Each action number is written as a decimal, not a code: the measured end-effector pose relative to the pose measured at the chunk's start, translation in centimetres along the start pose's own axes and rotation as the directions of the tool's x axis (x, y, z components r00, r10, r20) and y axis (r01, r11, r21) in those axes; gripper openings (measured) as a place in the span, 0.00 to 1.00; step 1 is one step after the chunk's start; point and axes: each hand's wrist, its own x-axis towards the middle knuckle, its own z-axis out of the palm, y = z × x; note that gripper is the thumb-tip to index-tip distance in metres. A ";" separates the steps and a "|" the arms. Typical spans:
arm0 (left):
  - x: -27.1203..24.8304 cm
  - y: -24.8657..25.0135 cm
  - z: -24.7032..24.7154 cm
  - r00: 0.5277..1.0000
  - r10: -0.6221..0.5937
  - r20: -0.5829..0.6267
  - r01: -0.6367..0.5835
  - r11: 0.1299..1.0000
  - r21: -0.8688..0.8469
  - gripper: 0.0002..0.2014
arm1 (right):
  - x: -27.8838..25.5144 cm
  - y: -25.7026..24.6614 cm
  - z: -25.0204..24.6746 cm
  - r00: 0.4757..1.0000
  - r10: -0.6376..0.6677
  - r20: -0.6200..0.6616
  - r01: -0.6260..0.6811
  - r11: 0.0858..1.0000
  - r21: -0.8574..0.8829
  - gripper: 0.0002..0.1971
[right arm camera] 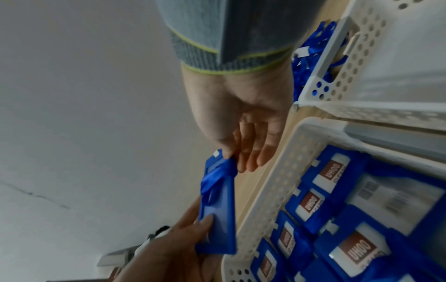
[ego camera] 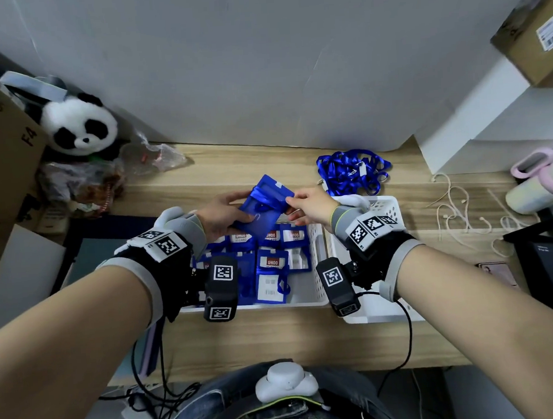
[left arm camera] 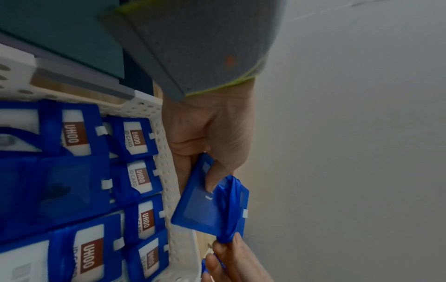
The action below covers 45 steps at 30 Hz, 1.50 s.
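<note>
The left hand (ego camera: pixel 224 216) grips the blue holder (ego camera: pixel 266 210) by its near end, thumb on the face and fingers behind. It holds the holder in the air just over the far rim of the basket (ego camera: pixel 319 265). The right hand (ego camera: pixel 310 207) pinches the ribbon (right arm camera: pixel 217 176) that is wound round the holder. Thumb and forefinger are closed on it at the holder's edge, and the other fingers lie loosely out.

From where I stand, the weak spot looks like that pinch. The ribbon is slick and bunched, so a sideways pull may only cinch the wraps tighter instead of sliding them off. A harder tug could twist the holder out of the left hand, which has only one end of it. It would then drop among the other holders (ego camera: pixel 272 264) in the basket, and they all look alike. The small white clip (left arm camera: pixel 245 213) on the holder's edge could also catch a loop, and a forced pull may snap it off. Once freed, a trailing end could drag across the pile (ego camera: pixel 352 169) of ribbons on the desk and knot into it.
</note>
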 end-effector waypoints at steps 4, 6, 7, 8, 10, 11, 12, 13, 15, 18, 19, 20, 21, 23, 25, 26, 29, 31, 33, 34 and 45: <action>0.2 -0.6 0.9 0.997 -0.077 0.031 0.071 0.987 0.144 0.12 | -0.3 1.0 -0.7 0.995 0.093 0.046 -0.086 0.987 -0.134 0.13; 0.6 -0.8 1.6 0.996 -0.090 0.002 0.088 0.982 0.168 0.06 | -0.5 1.6 -1.1 0.990 0.120 0.077 -0.100 0.969 -0.228 0.14; 0.8 -1.1 1.7 0.996 -0.085 -0.009 0.085 0.978 0.193 0.07 | -0.7 1.7 -1.2 0.987 0.129 0.092 -0.100 0.958 -0.269 0.14; 1.2 -1.3 2.0 0.996 -0.084 -0.022 0.086 0.971 0.223 0.08 | -0.8 1.9 -1.2 0.984 0.143 0.109 -0.105 0.947 -0.302 0.15; 1.6 -1.8 2.6 0.993 -0.096 -0.067 0.111 0.955 0.274 0.07 | -1.0 2.2 -1.5 0.975 0.179 0.129 -0.127 0.933 -0.338 0.14; 1.8 -2.0 2.9 0.991 -0.103 -0.086 0.124 0.949 0.288 0.05 | -1.0 2.4 -1.7 0.974 0.192 0.117 -0.144 0.933 -0.330 0.12; 2.0 -2.3 3.3 0.988 -0.114 -0.103 0.140 0.945 0.297 0.05 | -1.0 2.5 -1.9 0.976 0.199 0.088 -0.162 0.936 -0.312 0.10; 2.0 -2.4 3.7 0.985 -0.127 -0.115 0.156 0.941 0.301 0.06 | -1.0 2.6 -2.2 0.979 0.199 0.052 -0.176 0.940 -0.292 0.07; 2.2 -2.9 4.3 0.980 -0.152 -0.130 0.187 0.928 0.323 0.07 | -1.0 2.7 -2.5 0.981 0.195 0.005 -0.186 0.947 -0.263 0.04; 2.3 -3.5 5.3 0.974 -0.189 -0.127 0.223 0.907 0.358 0.07 | -1.0 3.0 -2.8 0.975 0.221 0.011 -0.211 0.946 -0.244 0.05; 2.6 -3.7 5.6 0.972 -0.201 -0.125 0.234 0.897 0.375 0.05 | -1.0 3.2 -2.8 0.972 0.233 0.014 -0.223 0.945 -0.240 0.06; 2.7 -3.9 6.1 0.969 -0.215 -0.123 0.246 0.887 0.390 0.03 | -0.9 3.4 -2.9 0.970 0.243 0.014 -0.233 0.944 -0.235 0.07; 2.8 -4.1 6.5 0.966 -0.228 -0.118 0.256 0.882 0.395 0.02 | -0.8 3.7 -3.0 0.968 0.249 0.011 -0.240 0.943 -0.232 0.08; 3.1 -4.4 7.2 0.965 -0.242 -0.100 0.262 0.871 0.416 0.02 | -0.7 4.1 -2.9 0.968 0.252 0.002 -0.245 0.942 -0.228 0.10; 3.4 -4.7 7.7 0.964 -0.246 -0.096 0.262 0.852 0.453 0.04 | -0.5 4.5 -2.9 0.967 0.254 -0.011 -0.251 0.944 -0.215 0.10; 3.4 -4.8 7.9 0.962 -0.255 -0.098 0.271 0.847 0.457 0.03 | -0.4 4.6 -2.9 0.967 0.255 -0.014 -0.252 0.945 -0.207 0.10; 3.7 -5.2 8.1 0.958 -0.262 -0.117 0.286 0.848 0.446 0.05 | 0.0 5.2 -3.3 0.967 0.256 -0.011 -0.254 0.950 -0.183 0.09; 4.0 -5.5 8.0 0.959 -0.250 -0.136 0.285 0.837 0.467 0.05 | 0.3 5.6 -3.7 0.969 0.247 0.005 -0.243 0.954 -0.175 0.09; 4.0 -5.4 7.6 0.957 -0.248 -0.151 0.291 0.828 0.480 0.06 | 0.5 5.7 -3.9 0.972 0.234 0.011 -0.229 0.958 -0.173 0.09; 4.0 -5.2 7.4 0.956 -0.251 -0.152 0.294 0.827 0.480 0.06 | 0.6 5.7 -4.0 0.975 0.224 0.008 -0.219 0.961 -0.168 0.10; 7.3 4.4 9.3 0.992 -0.007 -0.128 0.029 0.986 0.166 0.12 | 3.5 3.7 -9.7 0.982 0.147 -0.115 -0.154 0.987 -0.046 0.12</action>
